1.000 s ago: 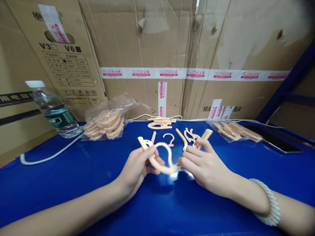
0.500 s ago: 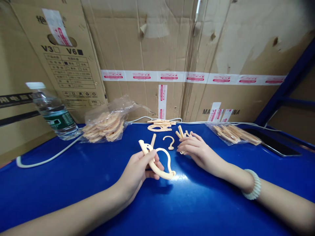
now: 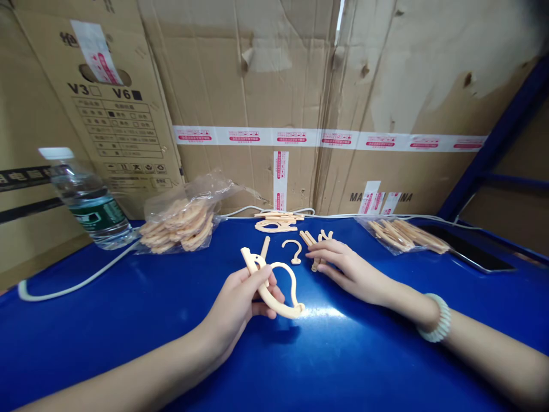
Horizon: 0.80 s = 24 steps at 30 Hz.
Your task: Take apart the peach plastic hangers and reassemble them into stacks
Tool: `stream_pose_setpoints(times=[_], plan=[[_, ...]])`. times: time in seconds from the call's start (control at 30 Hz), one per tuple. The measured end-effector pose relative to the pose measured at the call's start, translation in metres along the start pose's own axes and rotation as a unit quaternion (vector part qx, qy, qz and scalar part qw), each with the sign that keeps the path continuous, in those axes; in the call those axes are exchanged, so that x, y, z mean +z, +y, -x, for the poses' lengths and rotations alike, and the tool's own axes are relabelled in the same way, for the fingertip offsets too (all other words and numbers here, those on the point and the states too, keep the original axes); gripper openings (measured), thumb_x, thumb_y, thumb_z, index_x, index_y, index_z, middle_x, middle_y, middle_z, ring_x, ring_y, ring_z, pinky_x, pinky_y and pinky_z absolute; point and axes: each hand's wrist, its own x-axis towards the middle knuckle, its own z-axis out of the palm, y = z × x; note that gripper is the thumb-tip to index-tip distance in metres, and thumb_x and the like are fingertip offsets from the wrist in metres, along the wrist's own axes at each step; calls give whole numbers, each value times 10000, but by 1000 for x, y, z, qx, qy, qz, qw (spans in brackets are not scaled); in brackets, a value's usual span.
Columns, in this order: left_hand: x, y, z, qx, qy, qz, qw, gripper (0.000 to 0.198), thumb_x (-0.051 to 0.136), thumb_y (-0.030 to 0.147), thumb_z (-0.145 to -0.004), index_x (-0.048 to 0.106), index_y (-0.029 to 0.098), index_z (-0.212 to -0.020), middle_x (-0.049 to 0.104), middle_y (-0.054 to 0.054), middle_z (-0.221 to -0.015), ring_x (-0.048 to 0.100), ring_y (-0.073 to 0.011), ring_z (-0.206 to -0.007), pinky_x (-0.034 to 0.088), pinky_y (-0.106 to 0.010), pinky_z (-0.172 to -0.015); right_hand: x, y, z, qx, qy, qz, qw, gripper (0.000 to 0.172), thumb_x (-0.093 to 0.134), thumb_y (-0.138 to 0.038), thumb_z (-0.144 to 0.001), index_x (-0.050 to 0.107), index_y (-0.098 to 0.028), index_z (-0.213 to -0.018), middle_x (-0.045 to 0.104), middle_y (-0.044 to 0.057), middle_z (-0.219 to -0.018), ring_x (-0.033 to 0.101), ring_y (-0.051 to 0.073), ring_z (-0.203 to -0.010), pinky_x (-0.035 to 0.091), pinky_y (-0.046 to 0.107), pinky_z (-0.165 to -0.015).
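Observation:
My left hand (image 3: 251,292) is closed around a cream plastic folding hanger (image 3: 271,302), partly assembled, held above the blue table. Its curved hook (image 3: 292,277) stands out on the right, and one straight arm points up behind my fingers. My right hand (image 3: 343,266) rests over a small pile of loose hanger arms (image 3: 307,237), its fingers extended and slightly apart, touching them. The fingers cover part of that pile. Between the hands, a separate hanger hook (image 3: 297,252) lies on the table. Further back sits a stack of hanger pieces (image 3: 277,225).
A clear bag of hanger pieces (image 3: 180,226) lies at the left, beside a water bottle (image 3: 92,203). At the right are another bag of pieces (image 3: 403,234) and a dark phone (image 3: 472,252). A white cable (image 3: 77,289) runs along the table; cardboard (image 3: 257,86) stands behind.
The loose arms under my right hand have shifted and spread slightly, with that hand a little lower over them. My left hand keeps its hold on the hanger. The whole view has moved slightly.

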Motion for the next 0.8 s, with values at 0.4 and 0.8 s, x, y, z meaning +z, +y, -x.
stream_pose_setpoints(times=[0.4, 0.8], plan=[[2, 4, 1, -15, 14, -6, 1000, 250, 617, 339, -844, 579, 127, -717, 623, -51, -588, 559, -134, -528, 458, -197, -457, -43, 42, 5, 30, -116, -3, 993, 297, 598, -369, -898, 653, -215, -1147, 556, 97, -1190, 549, 228, -1125, 449, 410, -988], [1, 4, 2, -13, 9, -8, 1000, 240, 586, 315, -875, 582, 123, -731, 628, -52, -598, 566, -133, -537, 458, -197, -467, -38, 43, 6, 74, -59, 36, 995, 295, 541, -331, -926, 634, -161, -1149, 574, 122, -1120, 576, 240, -1055, 475, 425, -949]])
